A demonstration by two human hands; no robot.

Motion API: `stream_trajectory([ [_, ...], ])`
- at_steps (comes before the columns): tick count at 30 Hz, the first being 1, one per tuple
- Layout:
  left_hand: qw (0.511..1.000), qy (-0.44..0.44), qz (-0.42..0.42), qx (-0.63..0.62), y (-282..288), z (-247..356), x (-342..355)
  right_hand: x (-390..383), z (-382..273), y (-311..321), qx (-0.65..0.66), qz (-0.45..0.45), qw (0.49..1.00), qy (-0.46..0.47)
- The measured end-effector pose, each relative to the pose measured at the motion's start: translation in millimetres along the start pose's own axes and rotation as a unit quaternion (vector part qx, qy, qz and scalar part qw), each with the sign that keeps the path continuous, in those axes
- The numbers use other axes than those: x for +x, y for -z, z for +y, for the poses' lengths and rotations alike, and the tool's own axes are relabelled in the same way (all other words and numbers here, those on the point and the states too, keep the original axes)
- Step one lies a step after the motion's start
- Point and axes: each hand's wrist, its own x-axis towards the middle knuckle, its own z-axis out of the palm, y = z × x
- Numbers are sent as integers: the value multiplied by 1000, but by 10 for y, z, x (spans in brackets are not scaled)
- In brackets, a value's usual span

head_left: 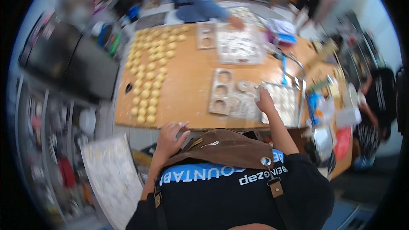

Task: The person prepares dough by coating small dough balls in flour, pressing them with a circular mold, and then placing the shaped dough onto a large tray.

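Small round white dough pieces (284, 98) fill a pale rectangular tray (296, 98) at four o'clock on the brown wooden table (189, 81). Over its nine-o'clock edge is the bare right hand (265, 101), whose grip I cannot tell; the bare left hand (171, 138), toward seven, holds its grip apart.

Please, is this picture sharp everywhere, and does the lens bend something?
Head view: the yellow balls look slightly blurred; head view: the brown apron is clearer; head view, at left: the shelving bows near the black rim.
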Motion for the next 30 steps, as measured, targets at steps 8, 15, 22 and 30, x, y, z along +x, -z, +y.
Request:
stream_trajectory([
  [8,990,106,2,94,811,-722,-860,557,-3006,-1157,28,-238,887,395],
  [15,968,210,132,49,962,-1079,-1569,692,-4597,-1926,3,-315,787,530],
  [22,947,252,198,13,982,-1169,-1712,787,-5231,-2499,-131,-324,799,489],
  [30,944,259,205,-3,946,-1317,-1827,685,-5184,-2792,-95,-296,840,445],
])
